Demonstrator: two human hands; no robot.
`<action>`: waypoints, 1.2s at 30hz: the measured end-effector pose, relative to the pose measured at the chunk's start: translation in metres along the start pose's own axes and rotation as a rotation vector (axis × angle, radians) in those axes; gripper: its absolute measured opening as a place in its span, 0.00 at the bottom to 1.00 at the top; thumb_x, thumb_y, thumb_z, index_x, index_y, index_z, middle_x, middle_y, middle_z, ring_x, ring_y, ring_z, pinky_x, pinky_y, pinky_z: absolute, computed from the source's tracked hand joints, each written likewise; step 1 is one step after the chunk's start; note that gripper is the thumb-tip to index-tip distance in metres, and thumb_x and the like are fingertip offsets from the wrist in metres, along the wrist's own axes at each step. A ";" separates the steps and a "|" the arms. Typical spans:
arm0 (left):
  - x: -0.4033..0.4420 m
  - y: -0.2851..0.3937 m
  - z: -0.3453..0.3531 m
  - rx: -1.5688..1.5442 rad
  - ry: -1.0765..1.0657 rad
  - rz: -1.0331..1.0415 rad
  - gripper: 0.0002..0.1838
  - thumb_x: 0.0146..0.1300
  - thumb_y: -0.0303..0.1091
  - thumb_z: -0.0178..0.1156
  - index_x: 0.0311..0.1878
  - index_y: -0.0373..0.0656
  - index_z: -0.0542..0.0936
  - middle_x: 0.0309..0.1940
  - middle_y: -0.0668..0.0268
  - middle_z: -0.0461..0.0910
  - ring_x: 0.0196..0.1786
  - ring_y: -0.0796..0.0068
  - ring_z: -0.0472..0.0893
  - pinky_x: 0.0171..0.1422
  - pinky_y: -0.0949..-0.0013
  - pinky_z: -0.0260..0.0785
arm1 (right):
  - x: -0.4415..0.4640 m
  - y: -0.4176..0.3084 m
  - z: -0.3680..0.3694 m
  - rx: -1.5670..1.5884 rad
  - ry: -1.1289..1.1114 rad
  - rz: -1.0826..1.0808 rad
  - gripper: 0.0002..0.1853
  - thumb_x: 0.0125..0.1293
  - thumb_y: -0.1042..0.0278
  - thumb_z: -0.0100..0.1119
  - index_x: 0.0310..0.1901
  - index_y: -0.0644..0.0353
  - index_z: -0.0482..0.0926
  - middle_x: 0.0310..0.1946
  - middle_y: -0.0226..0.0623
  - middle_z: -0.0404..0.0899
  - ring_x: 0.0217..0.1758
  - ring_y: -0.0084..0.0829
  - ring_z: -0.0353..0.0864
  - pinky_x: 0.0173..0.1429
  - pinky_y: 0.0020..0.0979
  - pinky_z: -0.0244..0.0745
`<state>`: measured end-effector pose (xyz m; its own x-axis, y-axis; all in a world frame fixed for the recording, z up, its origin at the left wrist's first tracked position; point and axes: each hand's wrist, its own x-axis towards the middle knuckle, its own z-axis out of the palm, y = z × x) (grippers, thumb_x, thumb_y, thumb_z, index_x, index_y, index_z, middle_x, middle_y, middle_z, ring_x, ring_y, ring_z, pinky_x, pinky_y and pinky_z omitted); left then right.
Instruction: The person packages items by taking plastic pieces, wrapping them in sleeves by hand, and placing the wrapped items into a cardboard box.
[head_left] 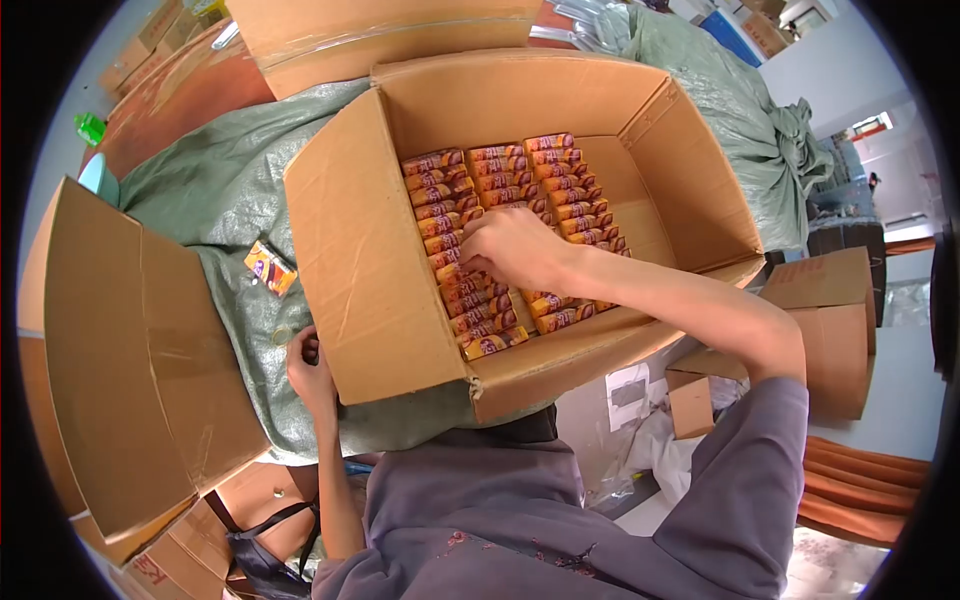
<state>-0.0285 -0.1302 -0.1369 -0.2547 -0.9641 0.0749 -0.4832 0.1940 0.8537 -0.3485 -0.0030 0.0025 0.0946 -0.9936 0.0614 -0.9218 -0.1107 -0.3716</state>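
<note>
A large open cardboard box (350,250) holds several small orange and purple packs (505,180) standing in three rows. Over the left and middle rows is my right hand (510,248), its fingers bent down among the packs; what they grip, if anything, is hidden. My left hand (312,372) is beside the box's left flap, low on the green sheet (240,340), with its fingers curled and no held object that I can make out. One loose orange pack (270,268) lies on the sheet left of the box, above my left hand.
Another open carton (130,350) stands at the left. A cardboard piece (390,35) is behind the large box. Stuffed green sacks (720,140) lie at the back right, with more cartons (825,330) at the right. A teal bowl (98,178) is at the upper left.
</note>
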 end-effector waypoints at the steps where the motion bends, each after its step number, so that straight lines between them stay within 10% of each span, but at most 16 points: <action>1: 0.000 -0.001 0.001 -0.014 0.002 0.002 0.12 0.55 0.27 0.64 0.44 0.37 0.82 0.28 0.68 0.75 0.29 0.78 0.71 0.37 0.73 0.67 | 0.001 0.002 0.006 -0.009 -0.032 0.015 0.02 0.51 0.73 0.64 0.29 0.59 0.83 0.30 0.36 0.80 0.36 0.41 0.81 0.38 0.41 0.77; 16: 0.001 -0.003 0.001 -0.145 0.046 0.000 0.07 0.62 0.26 0.62 0.41 0.35 0.79 0.26 0.69 0.77 0.27 0.83 0.70 0.33 0.76 0.63 | -0.004 0.002 0.007 0.150 -0.038 0.177 0.08 0.57 0.70 0.64 0.37 0.60 0.85 0.35 0.42 0.84 0.39 0.44 0.83 0.44 0.39 0.79; 20: 0.003 -0.004 -0.002 -0.152 0.090 -0.047 0.07 0.65 0.28 0.62 0.42 0.35 0.78 0.27 0.67 0.79 0.28 0.82 0.73 0.34 0.74 0.65 | 0.003 -0.019 -0.043 0.223 0.258 0.235 0.08 0.60 0.69 0.65 0.40 0.61 0.85 0.37 0.42 0.84 0.41 0.41 0.85 0.47 0.34 0.79; 26: -0.006 0.012 -0.018 -0.145 0.290 0.070 0.07 0.68 0.28 0.58 0.38 0.33 0.76 0.31 0.61 0.78 0.35 0.73 0.75 0.41 0.69 0.68 | -0.026 -0.132 -0.093 0.531 0.815 0.070 0.08 0.57 0.77 0.65 0.39 0.64 0.83 0.34 0.42 0.83 0.39 0.39 0.83 0.44 0.34 0.76; 30: -0.047 0.047 -0.065 -0.066 0.358 0.335 0.02 0.63 0.22 0.59 0.36 0.34 0.76 0.33 0.60 0.75 0.37 0.68 0.74 0.46 0.68 0.68 | -0.053 -0.225 -0.038 0.829 0.703 0.017 0.09 0.58 0.75 0.65 0.41 0.62 0.84 0.38 0.39 0.82 0.42 0.44 0.82 0.51 0.38 0.76; 36: -0.108 0.109 -0.145 -0.153 -0.112 0.369 0.07 0.54 0.16 0.62 0.35 0.35 0.76 0.32 0.61 0.76 0.36 0.67 0.76 0.43 0.69 0.69 | -0.027 -0.268 0.065 0.883 0.751 0.262 0.09 0.57 0.69 0.68 0.39 0.62 0.84 0.33 0.35 0.83 0.38 0.37 0.82 0.43 0.30 0.76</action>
<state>0.0680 -0.0309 0.0229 -0.4813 -0.8077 0.3407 -0.2149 0.4855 0.8474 -0.0794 0.0517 0.0401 -0.5737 -0.7596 0.3064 -0.2741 -0.1745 -0.9457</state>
